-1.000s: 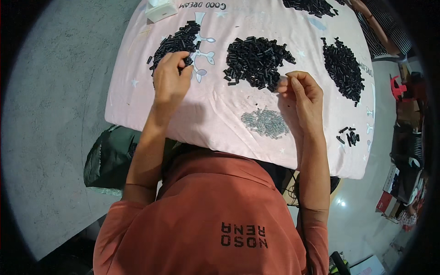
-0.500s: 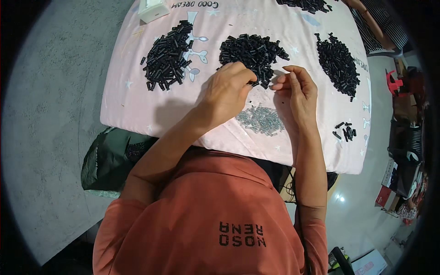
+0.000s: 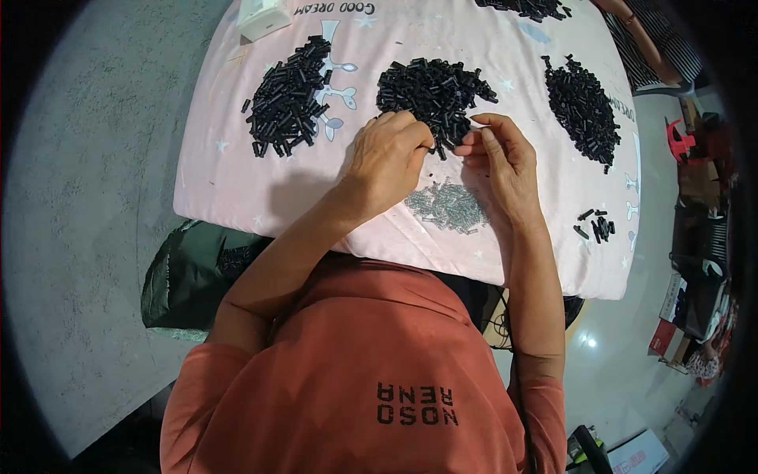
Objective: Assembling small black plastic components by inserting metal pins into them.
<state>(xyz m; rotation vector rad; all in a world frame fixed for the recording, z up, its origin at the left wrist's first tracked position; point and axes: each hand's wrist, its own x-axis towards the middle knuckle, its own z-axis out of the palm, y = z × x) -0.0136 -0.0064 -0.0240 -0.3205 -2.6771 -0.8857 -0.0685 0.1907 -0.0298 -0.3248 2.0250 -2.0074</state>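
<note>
Leaning close in the head view, the bare left hand (image 3: 388, 156) has its fingertips bent together at the front-left edge of a middle heap of short, black, tube-like pieces (image 3: 434, 88). The bare right hand (image 3: 508, 162) is at the front-right edge of this heap, its thumb near the forefinger. Whether either grip is grasping a small piece, I cannot tell. Just in front lies a flat heap of thin, silvery-grey pieces (image 3: 448, 207).

For such small parts, I think it is better to pinch only one at a time, with light fingertips, and to work low, so that a dropped piece does not roll far.

The counter covered with pale pink printed cloth (image 3: 209, 178) also carries a left black heap (image 3: 288, 99), a right black heap (image 3: 583, 114) and a white box (image 3: 264, 20). At left is a rough grey floor (image 3: 95, 174); at upper right, another person's arm (image 3: 651, 51).
</note>
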